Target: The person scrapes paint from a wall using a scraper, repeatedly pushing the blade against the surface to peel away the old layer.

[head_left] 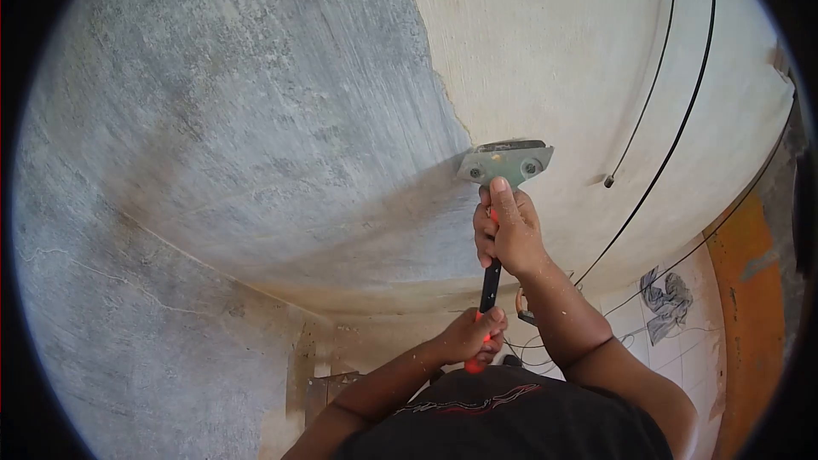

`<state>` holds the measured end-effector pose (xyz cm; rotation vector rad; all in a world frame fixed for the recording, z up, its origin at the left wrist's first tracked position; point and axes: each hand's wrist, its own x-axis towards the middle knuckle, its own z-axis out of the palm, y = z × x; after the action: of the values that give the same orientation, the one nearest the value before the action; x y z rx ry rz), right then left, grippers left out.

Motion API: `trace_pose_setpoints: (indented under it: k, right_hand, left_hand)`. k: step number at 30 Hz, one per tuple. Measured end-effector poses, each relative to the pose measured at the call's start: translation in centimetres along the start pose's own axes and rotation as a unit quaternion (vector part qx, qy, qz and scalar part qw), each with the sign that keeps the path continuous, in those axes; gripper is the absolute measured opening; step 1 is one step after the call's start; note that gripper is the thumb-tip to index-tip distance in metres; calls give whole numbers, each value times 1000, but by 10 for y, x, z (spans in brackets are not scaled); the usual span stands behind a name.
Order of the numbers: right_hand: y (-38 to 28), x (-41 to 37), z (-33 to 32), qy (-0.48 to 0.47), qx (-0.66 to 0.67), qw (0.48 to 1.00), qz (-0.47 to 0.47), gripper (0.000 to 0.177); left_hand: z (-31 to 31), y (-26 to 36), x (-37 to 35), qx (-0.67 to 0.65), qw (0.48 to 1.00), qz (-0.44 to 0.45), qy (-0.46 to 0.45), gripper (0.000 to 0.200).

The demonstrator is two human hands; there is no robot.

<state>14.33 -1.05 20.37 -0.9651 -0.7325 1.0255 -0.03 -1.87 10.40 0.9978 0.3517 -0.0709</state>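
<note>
Both my hands are closed on a long-handled scraper (490, 288) with a black and red handle. My right hand (515, 234) wraps the handle just below the head, its thumb pressed along the top. Lower down, my left hand (473, 336) grips near the red end of the handle. The wide metal scraper head (505, 162), with two screws, rests against the wall at the edge of the cream coating (528, 51). Left of that ragged edge the wall is bare grey plaster (281, 119) with streaks and pits.
Two black cables (694, 89) hang down the wall at the right, one ending in a small plug-like tip. On the tiled floor lies a crumpled grey striped cloth (666, 302) among loose cords. An orange panel (750, 290) stands at the far right. A wall corner runs along the lower left.
</note>
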Motion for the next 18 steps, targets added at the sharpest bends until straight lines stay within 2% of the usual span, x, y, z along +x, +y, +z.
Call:
trace_pose_setpoints:
  k: [2, 5, 8, 11, 12, 13, 18]
  right_hand:
    - [0, 2, -4, -16, 5, 1000, -5, 40]
    - [18, 0, -12, -29, 31, 999, -20, 41]
    - [35, -3, -19, -19, 21, 999, 18, 42]
    - [28, -2, -15, -14, 22, 999, 33, 44]
    - [8, 2, -6, -8, 10, 1000, 11, 43]
    - [-1, 3, -1, -3, -2, 1000, -10, 42]
    - [13, -2, -11, 4, 16, 1000, -5, 41]
  left_hand:
    - [7, 2, -1, -18, 1000, -8, -4, 55]
    - [-1, -12, 6, -16, 999, -4, 50, 52]
    - [-3, -32, 3, -5, 998, -17, 60, 51]
    - [-3, -20, 1, -18, 997, -19, 67, 51]
    - [1, -7, -2, -9, 997, -9, 72, 51]
    - [2, 4, -3, -6, 1000, -11, 26, 51]
    - [4, -10, 2, -11, 999, -7, 52, 50]
